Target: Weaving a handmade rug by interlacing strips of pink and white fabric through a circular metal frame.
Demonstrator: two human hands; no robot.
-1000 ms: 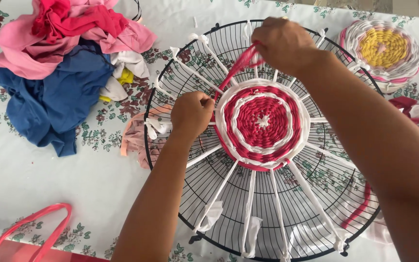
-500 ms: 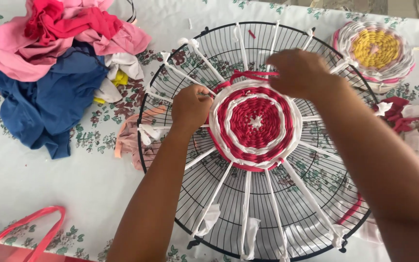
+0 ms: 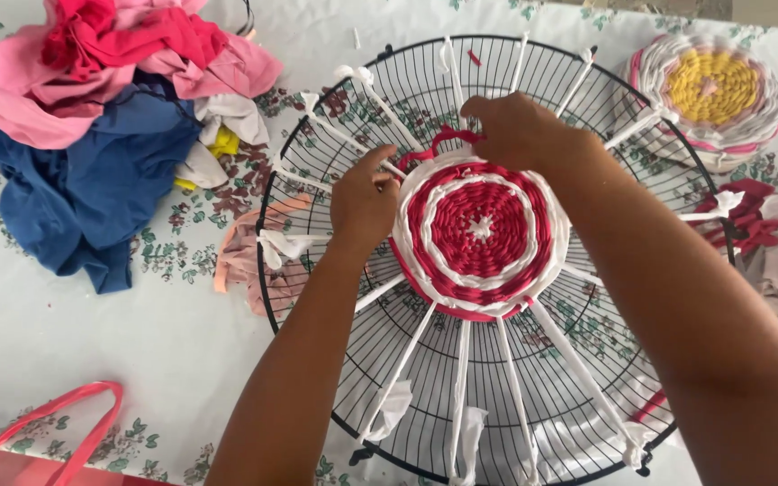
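Round black wire grille (image 3: 335, 135), fan-guard type, lies flat on a pale floral tablecloth (image 3: 137, 333) and fills the centre and right of the frame. White cloth strips (image 3: 411, 346) run outward from its middle like spokes, their ends knotted on the outer ring. At the hub sits a woven disc (image 3: 482, 232) of soft fabric strip, coiled in red and white rings with a small white star at the very centre; surface ribbed, slightly domed.

Left hand (image 3: 364, 200) comes up from the lower middle, forearm long and straight, palm down, fingers bent and pressing at the disc's left edge, where they pinch a white spoke. Right hand (image 3: 517, 130) enters from the lower right across the grille, knuckles up, fingers curled shut on a red fabric strip (image 3: 438, 141) that loops at the disc's upper rim.

Upper left: heap of crumpled cloth (image 3: 110, 117), pink and red on top, blue beneath, bits of white and yellow at its edge. Upper right: a finished woven round (image 3: 711, 88), yellow centre, white and pink border. Right edge: loose red and white scraps (image 3: 772, 225). Lower left corner: pink looped handle (image 3: 42, 423).
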